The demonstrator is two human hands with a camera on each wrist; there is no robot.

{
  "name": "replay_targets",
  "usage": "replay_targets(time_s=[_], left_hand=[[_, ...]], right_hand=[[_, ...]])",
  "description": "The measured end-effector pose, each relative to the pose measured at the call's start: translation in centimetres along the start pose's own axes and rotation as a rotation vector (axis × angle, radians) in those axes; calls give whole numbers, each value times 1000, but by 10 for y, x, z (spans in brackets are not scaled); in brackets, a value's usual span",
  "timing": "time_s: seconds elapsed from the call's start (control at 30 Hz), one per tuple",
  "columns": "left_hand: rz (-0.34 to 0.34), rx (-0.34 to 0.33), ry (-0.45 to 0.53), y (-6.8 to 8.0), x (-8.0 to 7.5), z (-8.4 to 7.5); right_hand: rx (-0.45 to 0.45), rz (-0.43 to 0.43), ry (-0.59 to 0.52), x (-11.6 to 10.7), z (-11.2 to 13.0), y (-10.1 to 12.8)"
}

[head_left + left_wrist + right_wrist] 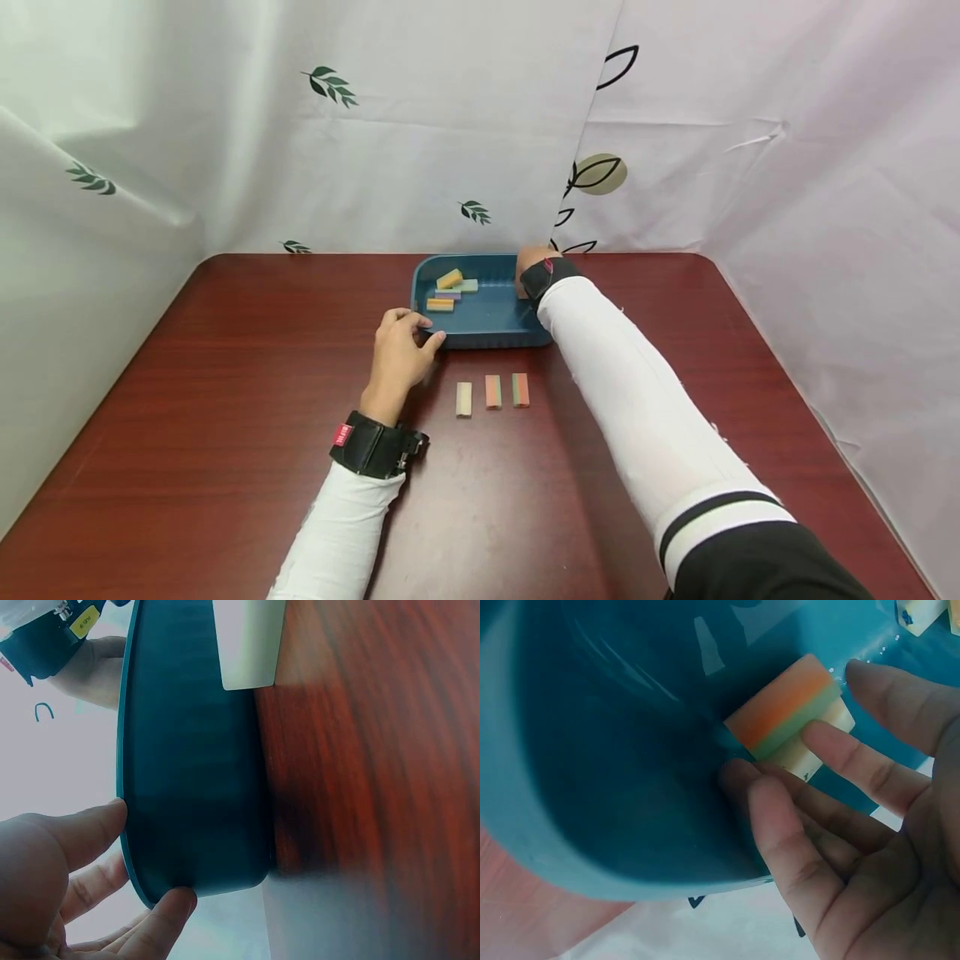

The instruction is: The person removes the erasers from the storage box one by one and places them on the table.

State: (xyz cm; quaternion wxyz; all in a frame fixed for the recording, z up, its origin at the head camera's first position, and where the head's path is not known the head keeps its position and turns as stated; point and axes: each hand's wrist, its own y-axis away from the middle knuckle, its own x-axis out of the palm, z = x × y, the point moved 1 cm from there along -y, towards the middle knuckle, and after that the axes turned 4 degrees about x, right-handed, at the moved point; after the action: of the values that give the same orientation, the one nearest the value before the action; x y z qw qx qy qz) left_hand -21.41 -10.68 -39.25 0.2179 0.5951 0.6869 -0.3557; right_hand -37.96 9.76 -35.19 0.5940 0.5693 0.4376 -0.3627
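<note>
Steadying the tray (480, 325) with loosely open left hand (401, 342), the open right hand (855, 825) reaches a striped block (787, 712), needing a pinch next.

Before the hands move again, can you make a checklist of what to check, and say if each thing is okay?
1. Left hand steadies the blue tray at its near left corner: ok.
2. Right hand is inside the tray at its far right: ok.
3. Right fingers have a grip on the striped block: not ok, they lie straight beside it.
4. Four blocks lie in the tray's far left part: ok.
5. Three blocks wait in a row on the table in front of the tray: ok.
6. Tray sits flat: cannot tell.
</note>
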Motion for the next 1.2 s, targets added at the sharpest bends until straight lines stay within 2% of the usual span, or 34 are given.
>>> replay_targets(time_s=[0.13,0.33,0.47,0.6,0.63,0.73,0.83,0.87,1.1,1.2], left_hand=[[-5,1,0,1,0,1],[3,1,14,6,3,3],[5,-2,23,8,4,4],[-6,5,27,7,2,4],[-9,6,28,6,2,4],[-13,7,28,4,0,4],[-10,3,21,3,-2,4],[-8,2,18,2,-3,4],[-1,3,8,1,-2,1],[-3,3,4,1,-2,0]], right_hand=[[-44,-35,44,2,1,6],[-104,-41,164,7,2,16],[-132,-49,149,10,1,16],[-111,-15,132,9,2,7],[-142,-47,139,13,0,0],[-164,-65,166,7,4,10],[-210,-120,205,3,7,25],[-194,-96,202,-3,12,35],[-245,-171,281,-4,13,47],[-240,-165,321,-5,13,49]])
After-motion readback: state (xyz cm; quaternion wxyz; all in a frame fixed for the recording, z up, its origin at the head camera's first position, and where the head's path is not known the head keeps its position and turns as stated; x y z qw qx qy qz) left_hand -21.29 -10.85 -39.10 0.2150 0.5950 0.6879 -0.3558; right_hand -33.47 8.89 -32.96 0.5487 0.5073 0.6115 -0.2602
